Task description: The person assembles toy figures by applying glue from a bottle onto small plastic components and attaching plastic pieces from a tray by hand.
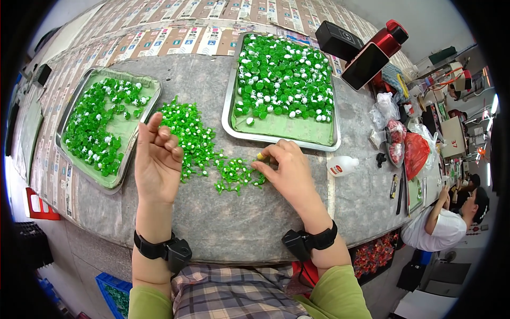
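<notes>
My left hand [159,159] is raised beside the left tray, palm up, with its fingers loosely bent and apart; nothing shows in the palm. My right hand [287,173] is at the right edge of a small cluster of green plastic pieces [231,174] with white dots. Its thumb and index finger come close together there, and whatever lies between them is too small to make out. Yellow tape wraps one of its fingertips. Behind my left hand, a larger heap of the same green pieces [188,133] spreads over the grey table cover [212,223].
A metal tray [229,125] of green and white pieces stands ahead; another tray [125,181] lies at left. To the right are a white bottle [342,166], a phone [365,66], a red flask [385,40] and plastic bags [417,154]. A person [443,226] sits far right.
</notes>
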`<state>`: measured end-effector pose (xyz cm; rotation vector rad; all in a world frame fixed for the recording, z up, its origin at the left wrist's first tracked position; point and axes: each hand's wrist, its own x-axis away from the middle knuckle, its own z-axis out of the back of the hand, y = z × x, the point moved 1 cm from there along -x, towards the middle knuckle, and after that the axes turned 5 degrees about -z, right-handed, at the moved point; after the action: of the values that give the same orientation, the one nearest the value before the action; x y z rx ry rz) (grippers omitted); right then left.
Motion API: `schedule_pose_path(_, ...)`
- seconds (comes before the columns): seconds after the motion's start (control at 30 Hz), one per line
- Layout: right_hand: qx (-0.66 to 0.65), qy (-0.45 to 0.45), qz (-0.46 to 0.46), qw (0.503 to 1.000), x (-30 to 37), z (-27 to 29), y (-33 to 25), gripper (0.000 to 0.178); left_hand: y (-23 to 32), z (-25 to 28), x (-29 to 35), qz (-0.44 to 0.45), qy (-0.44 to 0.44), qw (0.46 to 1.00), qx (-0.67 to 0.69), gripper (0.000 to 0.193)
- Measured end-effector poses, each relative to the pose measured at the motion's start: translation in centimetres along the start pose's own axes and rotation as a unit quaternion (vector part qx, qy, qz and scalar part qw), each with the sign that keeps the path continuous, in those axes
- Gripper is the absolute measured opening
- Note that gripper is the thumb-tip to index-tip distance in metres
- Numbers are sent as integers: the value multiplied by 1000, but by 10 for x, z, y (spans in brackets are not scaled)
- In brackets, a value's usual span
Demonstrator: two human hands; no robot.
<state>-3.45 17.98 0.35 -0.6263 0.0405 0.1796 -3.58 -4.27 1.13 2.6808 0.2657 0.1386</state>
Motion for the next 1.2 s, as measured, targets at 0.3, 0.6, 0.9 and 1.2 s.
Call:
schedule_pose_path(0.3,86,16,44,995,-2,-5,-6,15,-27,-14,22,70,-88,958,-264,23)
schedule_pose_path(0.6,-436,-71,-36,896,13,1,-17,15,-50,-17,40,96,-203,841,-493,16)
schedule_pose_path(0.9,-572,-123,-122,801,16,8,-25,12,-44,-14,37,81,-185,851,-485,13)
schedule_pose_path(1.2,-477,-22,-5,879,16,2,-20,9,-49,-21,38,216,-148,912,-316,14)
